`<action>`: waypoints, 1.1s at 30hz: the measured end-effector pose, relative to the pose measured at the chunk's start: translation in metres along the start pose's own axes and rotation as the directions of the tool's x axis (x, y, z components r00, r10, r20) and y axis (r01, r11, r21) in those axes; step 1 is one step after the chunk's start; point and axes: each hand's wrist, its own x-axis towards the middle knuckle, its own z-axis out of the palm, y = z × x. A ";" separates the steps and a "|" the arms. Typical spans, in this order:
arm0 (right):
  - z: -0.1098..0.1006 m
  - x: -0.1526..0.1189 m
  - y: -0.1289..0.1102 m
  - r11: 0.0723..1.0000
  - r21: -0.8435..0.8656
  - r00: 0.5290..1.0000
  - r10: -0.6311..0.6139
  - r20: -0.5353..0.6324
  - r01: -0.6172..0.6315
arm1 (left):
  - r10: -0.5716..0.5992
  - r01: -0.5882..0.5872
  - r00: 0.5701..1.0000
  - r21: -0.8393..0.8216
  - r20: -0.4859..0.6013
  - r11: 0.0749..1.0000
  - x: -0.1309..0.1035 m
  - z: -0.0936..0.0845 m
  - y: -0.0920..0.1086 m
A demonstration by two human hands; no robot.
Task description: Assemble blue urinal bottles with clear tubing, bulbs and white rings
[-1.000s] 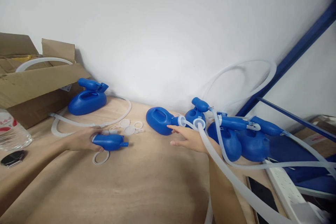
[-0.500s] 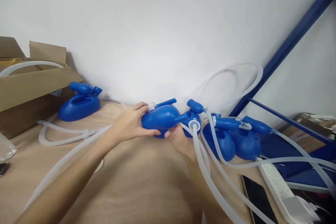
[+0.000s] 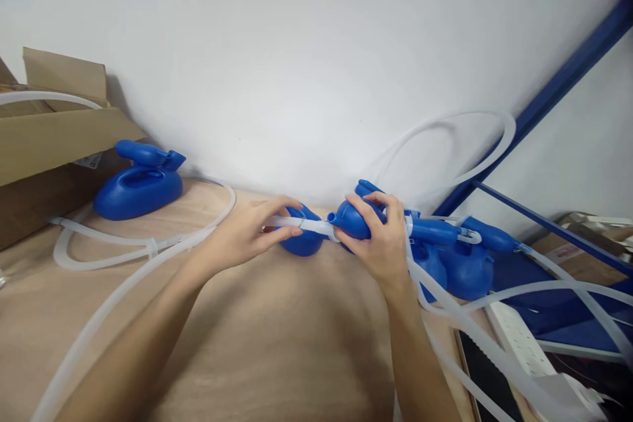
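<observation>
My left hand (image 3: pixel 247 227) pinches a translucent white hose (image 3: pixel 315 225) near its end, with thumb and fingers around it. My right hand (image 3: pixel 383 234) is closed over a rounded blue plastic cup (image 3: pixel 355 219), whose short spout points left toward the hose. Hose and spout lie very close together; whether they touch I cannot tell. Behind the hose, partly covered, a blue plastic bottle (image 3: pixel 301 247) rests on the table. Another blue piece (image 3: pixel 368 187) shows above my right fingers.
A blue bottle with a cup on top (image 3: pixel 138 194) stands left, by an open cardboard box (image 3: pixel 59 145). Several blue bottles (image 3: pixel 467 270) with hoses stand right. A phone (image 3: pixel 487 369) and a white power strip (image 3: pixel 514 336) lie at the right edge. A wall stands behind.
My left hand has left the blue cup and now grips the hose. My right hand has moved up and over a blue cup, now with its spout facing left.
</observation>
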 end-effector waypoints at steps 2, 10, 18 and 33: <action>0.004 -0.001 -0.002 0.996 -0.066 0.998 -0.065 0.012 0.066 | 0.096 -0.095 0.995 0.097 -0.008 0.991 -0.004 -0.001 0.008; 0.010 -0.004 -0.004 0.982 -0.154 0.993 -0.107 0.051 0.114 | 0.108 -0.065 0.988 0.340 -0.110 0.938 -0.011 -0.017 0.009; 0.007 -0.004 -0.011 0.967 -0.186 0.984 -0.161 0.081 0.174 | 0.075 -0.054 0.995 0.295 -0.062 0.954 -0.011 -0.010 0.010; 0.016 -0.015 -0.016 0.921 -0.246 0.952 -0.280 0.124 0.303 | 0.089 -0.145 0.967 0.227 0.239 0.963 0.002 0.012 0.002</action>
